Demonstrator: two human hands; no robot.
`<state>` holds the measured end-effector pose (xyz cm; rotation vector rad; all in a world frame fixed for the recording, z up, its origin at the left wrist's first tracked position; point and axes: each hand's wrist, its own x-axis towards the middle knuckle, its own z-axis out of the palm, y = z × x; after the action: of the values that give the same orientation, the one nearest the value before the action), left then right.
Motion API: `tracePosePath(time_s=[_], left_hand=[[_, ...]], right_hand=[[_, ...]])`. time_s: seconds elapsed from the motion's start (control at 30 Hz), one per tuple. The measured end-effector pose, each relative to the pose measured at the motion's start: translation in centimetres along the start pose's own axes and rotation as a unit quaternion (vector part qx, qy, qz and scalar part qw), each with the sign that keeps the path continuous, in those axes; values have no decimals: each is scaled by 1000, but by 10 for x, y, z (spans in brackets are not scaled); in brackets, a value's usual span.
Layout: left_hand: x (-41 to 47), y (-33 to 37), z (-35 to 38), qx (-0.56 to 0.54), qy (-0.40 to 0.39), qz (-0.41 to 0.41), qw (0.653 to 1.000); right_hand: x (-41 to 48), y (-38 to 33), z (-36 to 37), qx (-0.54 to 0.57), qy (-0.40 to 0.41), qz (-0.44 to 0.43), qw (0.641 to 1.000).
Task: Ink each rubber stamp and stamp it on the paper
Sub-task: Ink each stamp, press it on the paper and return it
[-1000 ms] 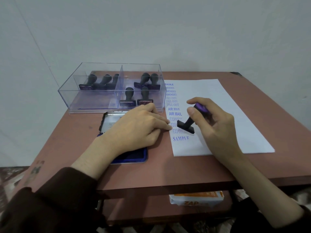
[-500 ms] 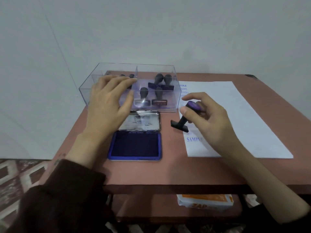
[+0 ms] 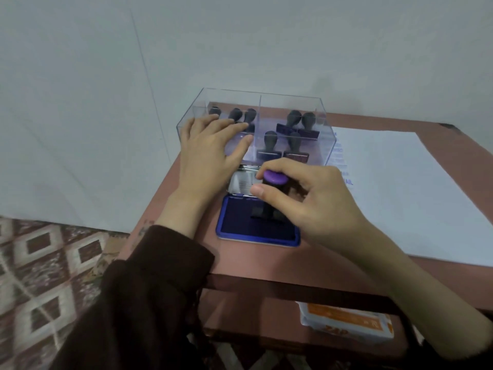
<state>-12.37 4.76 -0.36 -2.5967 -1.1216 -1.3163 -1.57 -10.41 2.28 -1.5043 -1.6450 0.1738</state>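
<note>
My right hand (image 3: 314, 201) pinches a black rubber stamp with a purple cap (image 3: 273, 180) and holds it upright, base down on the blue ink pad (image 3: 240, 225). The pad's lid (image 3: 241, 182) lies open behind it. My left hand (image 3: 210, 150) rests flat, fingers straight, against the front left of the clear plastic box (image 3: 322, 116), which holds several dark stamps (image 3: 294, 120) in two compartments. The white paper (image 3: 405, 188) lies to the right, with blue stamped words along its left edge.
The brown table (image 3: 266, 263) ends just left of the box and the pad. An orange and white packet (image 3: 344, 321) lies on the shelf below. A patterned floor (image 3: 45, 276) shows at the left, with a white wall behind.
My right hand carried the stamp from the paper leftward onto the ink pad. My left hand left the pad and moved up to the clear box. The view swung left.
</note>
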Motion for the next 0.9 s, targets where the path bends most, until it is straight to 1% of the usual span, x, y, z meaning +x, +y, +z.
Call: tracePosePath(time_s=[0.5, 0.9], left_hand=[[0, 1, 0, -12, 4, -11, 1000], [0, 2, 0, -18, 3, -19, 1000]], right_hand=[[3, -2, 12, -36, -19, -53, 998], [-5, -2, 20, -44, 30, -73, 996]])
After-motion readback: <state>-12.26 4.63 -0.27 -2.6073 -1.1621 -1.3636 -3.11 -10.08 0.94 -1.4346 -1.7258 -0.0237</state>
